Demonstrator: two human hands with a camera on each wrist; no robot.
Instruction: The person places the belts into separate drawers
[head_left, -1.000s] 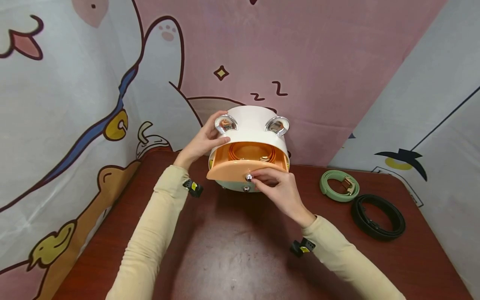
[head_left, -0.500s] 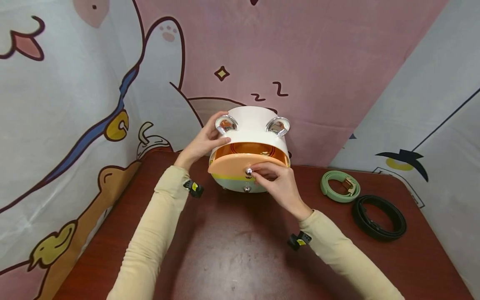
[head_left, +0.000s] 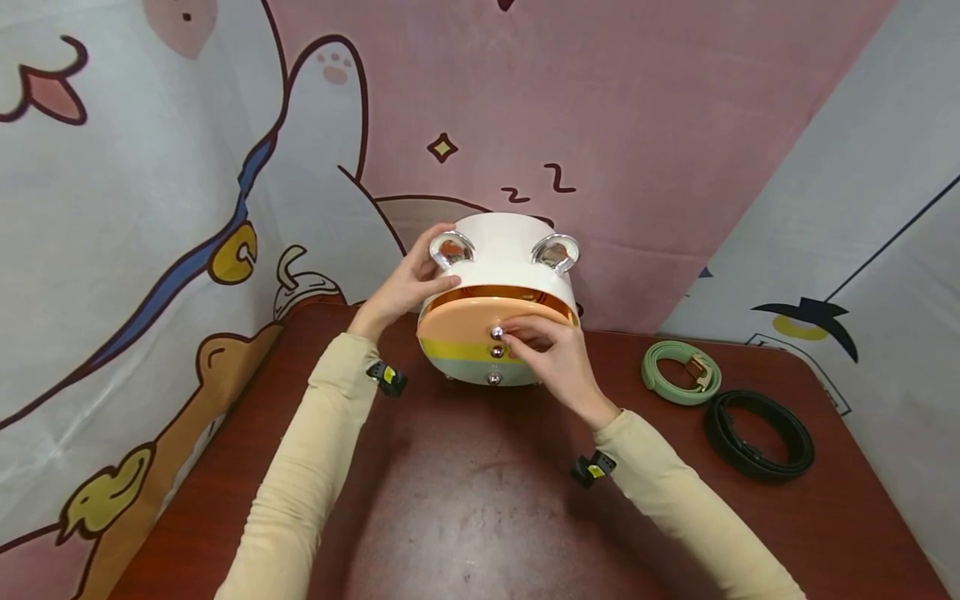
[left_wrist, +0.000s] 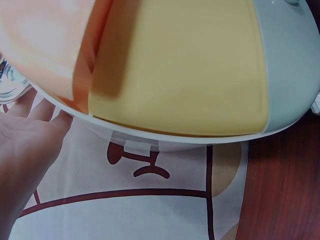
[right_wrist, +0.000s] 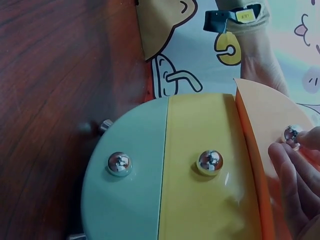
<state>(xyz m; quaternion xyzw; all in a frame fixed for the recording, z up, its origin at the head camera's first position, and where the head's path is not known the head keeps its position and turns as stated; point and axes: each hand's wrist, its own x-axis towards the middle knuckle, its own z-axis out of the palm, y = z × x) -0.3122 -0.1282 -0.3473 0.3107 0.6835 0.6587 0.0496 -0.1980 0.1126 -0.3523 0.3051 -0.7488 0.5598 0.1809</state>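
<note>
A small rounded drawer cabinet (head_left: 501, 250) with a white shell and two shiny ears stands at the back of the table. Its orange top drawer (head_left: 457, 321) sticks out slightly, leaving a narrow gap above its front. My right hand (head_left: 558, 358) pinches the silver knob (right_wrist: 291, 134) of that drawer between thumb and fingertips. With thumb on the upper front and fingers round the side by the ear, my left hand (head_left: 405, 283) holds the cabinet. The yellow drawer (left_wrist: 185, 65) and the green drawer (right_wrist: 127, 200) beneath are closed. The orange drawer's contents are mostly hidden.
To the right on the dark red table (head_left: 465, 500) lie a coiled green belt (head_left: 656, 379) with a gold buckle and a coiled black belt (head_left: 757, 467). A printed cloth (head_left: 637, 125) hangs close behind the cabinet and along the left side.
The orange drawer has slid back into the cabinet, pushed by my right hand on its knob; the orange belt inside has gone out of sight. My left hand stays in place.
</note>
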